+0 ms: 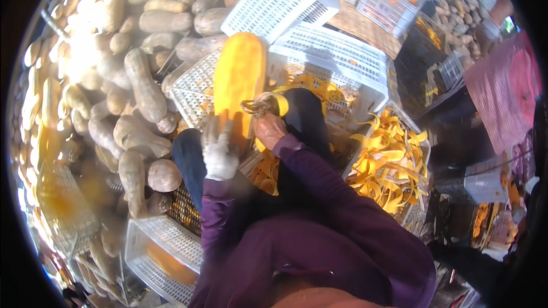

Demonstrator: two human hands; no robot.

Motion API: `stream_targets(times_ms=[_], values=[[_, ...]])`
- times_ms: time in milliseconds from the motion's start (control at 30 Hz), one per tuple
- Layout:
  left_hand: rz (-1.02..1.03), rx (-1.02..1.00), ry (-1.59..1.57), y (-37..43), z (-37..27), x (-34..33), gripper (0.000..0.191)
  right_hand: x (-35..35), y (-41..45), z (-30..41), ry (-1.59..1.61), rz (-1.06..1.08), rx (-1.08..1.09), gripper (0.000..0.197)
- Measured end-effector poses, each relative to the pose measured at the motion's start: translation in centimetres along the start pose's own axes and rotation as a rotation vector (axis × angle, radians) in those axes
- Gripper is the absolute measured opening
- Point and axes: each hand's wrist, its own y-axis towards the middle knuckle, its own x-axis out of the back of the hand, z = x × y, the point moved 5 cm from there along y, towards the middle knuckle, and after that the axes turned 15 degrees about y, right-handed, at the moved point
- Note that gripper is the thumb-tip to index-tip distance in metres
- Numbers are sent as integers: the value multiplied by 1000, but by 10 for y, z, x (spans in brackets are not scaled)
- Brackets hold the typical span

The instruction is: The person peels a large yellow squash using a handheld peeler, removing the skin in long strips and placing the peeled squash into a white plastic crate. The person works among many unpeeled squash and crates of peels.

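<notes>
A large peeled orange squash (240, 68) lies lengthwise in front of me, its near end between my knees. My left hand (220, 147), in a whitish glove, rests on its near left part with the fingers spread. My right hand (269, 126), bare, is closed around a peeler (253, 106) at the squash's right side; the tool is blurred and partly hidden. A curl of yellow peel (281, 104) hangs beside that hand. More peelings (264, 175) lie beneath, between my legs.
Unpeeled squashes (145, 85) are heaped on the left. White plastic crates (342, 57) stand ahead, and a container of peelings (389, 158) is at my right. Another crate (165, 259) holding an orange squash is at lower left. A person in a pink top (498, 90) is on the far right.
</notes>
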Motion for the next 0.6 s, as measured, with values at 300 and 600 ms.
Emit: stream_targets(times_ms=[300, 600], values=[[458, 445, -460, 16, 35, -54, 108, -2, 1, 12, 5, 6, -23, 35], [268, 717, -1055, -20, 6, -77, 116, -9, 37, 4, -136, -30, 144, 20]])
